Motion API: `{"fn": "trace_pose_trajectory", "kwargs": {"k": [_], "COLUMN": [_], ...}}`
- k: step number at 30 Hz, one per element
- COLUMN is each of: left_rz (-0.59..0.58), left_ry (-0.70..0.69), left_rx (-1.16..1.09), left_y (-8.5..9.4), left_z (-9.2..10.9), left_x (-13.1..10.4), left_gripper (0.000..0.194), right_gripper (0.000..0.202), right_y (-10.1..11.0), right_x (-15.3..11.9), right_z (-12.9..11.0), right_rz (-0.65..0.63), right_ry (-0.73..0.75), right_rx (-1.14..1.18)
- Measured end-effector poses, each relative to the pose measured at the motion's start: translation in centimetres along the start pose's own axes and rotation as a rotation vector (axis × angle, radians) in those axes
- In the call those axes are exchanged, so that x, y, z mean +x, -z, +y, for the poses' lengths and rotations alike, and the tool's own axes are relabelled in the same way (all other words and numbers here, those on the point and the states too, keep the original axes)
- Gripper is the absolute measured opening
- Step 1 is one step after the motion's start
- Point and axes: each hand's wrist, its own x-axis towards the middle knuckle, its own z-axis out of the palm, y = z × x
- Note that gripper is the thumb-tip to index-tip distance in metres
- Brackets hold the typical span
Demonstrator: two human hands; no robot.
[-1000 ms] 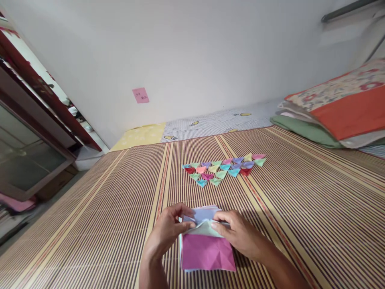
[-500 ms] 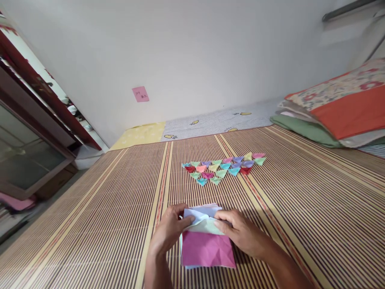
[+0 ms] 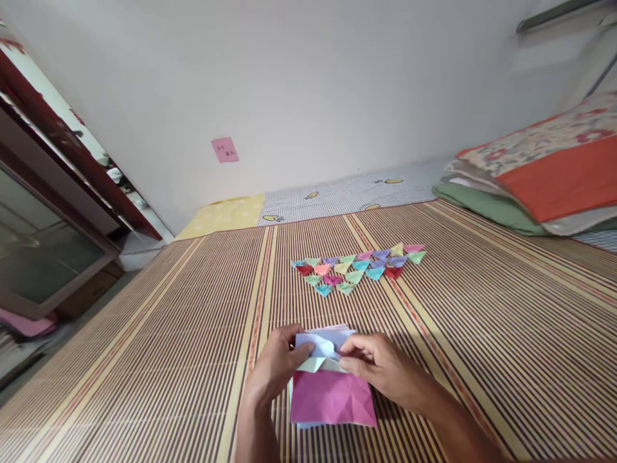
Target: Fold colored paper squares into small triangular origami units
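Note:
A pale green and bluish-white folded paper (image 3: pixel 313 350) lies over a stack of coloured paper sheets whose top one is magenta (image 3: pixel 332 397). Closed on the left side of the folded paper, my left hand (image 3: pixel 280 355) presses it with the thumb. My right hand (image 3: pixel 373 361) pinches the right part of the same paper between thumb and fingers. A flap of the paper curls up between the two hands. Farther off, several small folded paper triangles (image 3: pixel 354 277) in many colours sit in rows on the striped mat (image 3: pixel 193 334).
Folded bedding (image 3: pixel 554 193) with an orange and floral cover is piled at the right. A checked sheet (image 3: pixel 332 202) and a yellow cloth (image 3: pixel 226 214) edge the mat by the white wall, which bears a pink note (image 3: pixel 225 150). A glass-panelled cabinet (image 3: pixel 43 238) stands at left.
The paper's near edge has been bent and creased upward between my hands. My right hand has shifted slightly left, while the triangles stay where they were.

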Motion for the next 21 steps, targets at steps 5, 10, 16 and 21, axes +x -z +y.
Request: {"fn": "trace_pose_trajectory", "kwargs": {"k": [5,10,16,21], "left_rz": [-0.008,-0.022,-0.009,-0.031], "left_ry": [0.0,0.008,0.014,0.074], "left_rx": [0.004,0.002,-0.027,-0.093], "left_y": [0.0,-0.1,0.0,-0.1], "left_z": [0.1,0.6,0.0,0.3], "left_x": [-0.1,-0.2,0.0,-0.1], "left_gripper": [0.02,0.02,0.023,0.028], "right_gripper": [0.016,0.025,0.015,0.024], "right_y": [0.1,0.3,0.2,0.1], "right_x": [-0.2,-0.1,0.5,0.7], "right_z": [-0.4,-0.4,0.3,0.9], "right_rz": [-0.013,0.06,0.135,0.229], "right_ry": [0.027,0.04,0.041,0.074], "right_rx": [0.015,-0.143,-0.13,-0.099]}}
